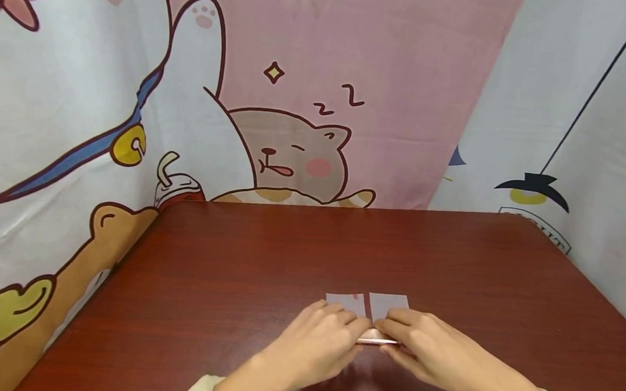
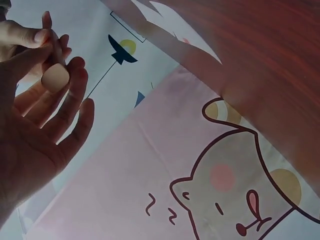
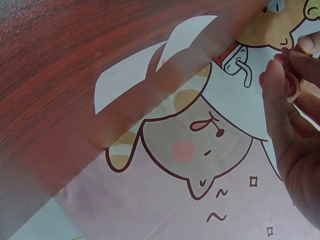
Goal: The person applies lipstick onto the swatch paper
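Observation:
A small, thin, light-coloured piece (image 1: 373, 335), perhaps rolled or folded paper, spans the gap between my hands just above the table. My left hand (image 1: 321, 341) pinches its left end between thumb and fingers. On its other end the thumb and fingers of my right hand (image 1: 435, 351) grip it the same way. Its rounded beige end (image 2: 55, 78) shows in the left wrist view, partly covered by fingers. Two whitish paper pieces, a left one (image 1: 348, 300) with a small red mark and a right one (image 1: 389, 302), lie side by side just beyond the fingers.
The reddish-brown wooden table (image 1: 266, 258) stretches away to its far edge. A cloth with cartoon animals (image 1: 299, 153) hangs behind it and along its left side. Whitish cloth (image 1: 603, 195) covers the right.

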Demonstrator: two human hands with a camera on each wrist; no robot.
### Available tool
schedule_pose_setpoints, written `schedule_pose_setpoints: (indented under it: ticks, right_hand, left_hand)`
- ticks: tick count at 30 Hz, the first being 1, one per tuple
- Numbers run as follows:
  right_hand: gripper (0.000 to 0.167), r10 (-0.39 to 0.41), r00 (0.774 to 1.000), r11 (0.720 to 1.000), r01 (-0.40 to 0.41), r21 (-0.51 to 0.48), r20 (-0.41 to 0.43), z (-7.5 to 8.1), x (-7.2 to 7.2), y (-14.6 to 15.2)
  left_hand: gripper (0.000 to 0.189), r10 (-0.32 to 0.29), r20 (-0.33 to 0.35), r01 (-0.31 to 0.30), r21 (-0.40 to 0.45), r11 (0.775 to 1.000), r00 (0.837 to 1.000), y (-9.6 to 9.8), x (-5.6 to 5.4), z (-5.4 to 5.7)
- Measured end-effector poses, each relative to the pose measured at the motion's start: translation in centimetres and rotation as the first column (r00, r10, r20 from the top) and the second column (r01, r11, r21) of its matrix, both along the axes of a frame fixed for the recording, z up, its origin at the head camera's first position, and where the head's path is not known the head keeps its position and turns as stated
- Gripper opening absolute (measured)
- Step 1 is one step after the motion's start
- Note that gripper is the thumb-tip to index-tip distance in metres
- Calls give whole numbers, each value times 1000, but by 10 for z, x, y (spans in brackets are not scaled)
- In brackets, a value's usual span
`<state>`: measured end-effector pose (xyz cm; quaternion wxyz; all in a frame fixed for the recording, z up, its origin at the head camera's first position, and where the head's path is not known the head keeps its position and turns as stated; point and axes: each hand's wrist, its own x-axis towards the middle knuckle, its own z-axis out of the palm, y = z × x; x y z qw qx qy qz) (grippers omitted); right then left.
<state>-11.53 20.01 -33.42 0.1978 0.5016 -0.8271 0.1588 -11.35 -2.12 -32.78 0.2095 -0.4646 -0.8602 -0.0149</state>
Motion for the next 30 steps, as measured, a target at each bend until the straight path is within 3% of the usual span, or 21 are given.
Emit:
schedule_pose_setpoints:
  ticks: [11, 17, 20, 25, 26, 30]
  right_hand:
    - [23, 0, 1000, 1000, 0, -18, -2, -3, 3, 1]
    - [24, 11, 1000, 1000, -10, -22, 19, -3, 6, 3]
    - [27, 2, 1000, 1000, -2, -29, -9, -6, 7, 11]
    - [12, -40, 999, 988, 42, -146, 17, -14, 8, 40]
    - [8, -42, 999, 985, 47, -168, 34, -15, 9, 43]
    - [20, -60, 994, 982, 74, -176, 87, -17, 9, 43]
  left_hand:
    - [20, -9, -104, 14, 48, 999, 995, 1, -1, -2]
    - [20, -10, -143, 11, 5, 1000, 990, 2, 3, 0]
    - [16, 10, -155, -11, -11, 1000, 988, -4, 2, 0]
    - [13, 79, -15, -77, 102, 992, 997, -34, -9, 1]
    - [13, 77, 32, -81, 135, 988, 996, -39, -10, 2]
    - [14, 28, 192, -72, 228, 971, 981, -42, -11, 6]
